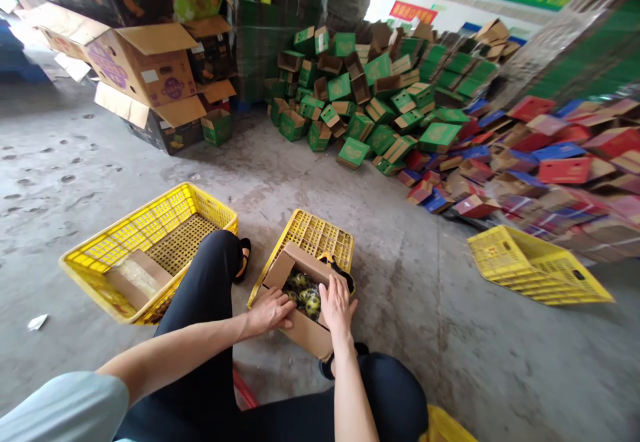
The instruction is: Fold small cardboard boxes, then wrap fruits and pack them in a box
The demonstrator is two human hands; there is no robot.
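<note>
An open cardboard box (306, 337) sits in front of me on an overturned yellow crate (320, 234). Inside it lie several round green fruits (313, 303), some under clear plastic; their kind is hard to tell. My left hand (273, 310) grips the left edge of the box, fingers bent over the rim. At the right edge, my right hand (337, 301) has its fingers over the side, near the fruits, with the thumb on the outer side. Parts of the box's right wall are hidden behind that hand.
A yellow crate (150, 214) with a flattened carton (137, 279) inside stands to my left. Another yellow crate (530, 272) lies tilted at the right. Piles of green boxes (353, 152) and red and blue boxes (565, 170) stand behind. Large cartons (145, 72) are stacked at the back left.
</note>
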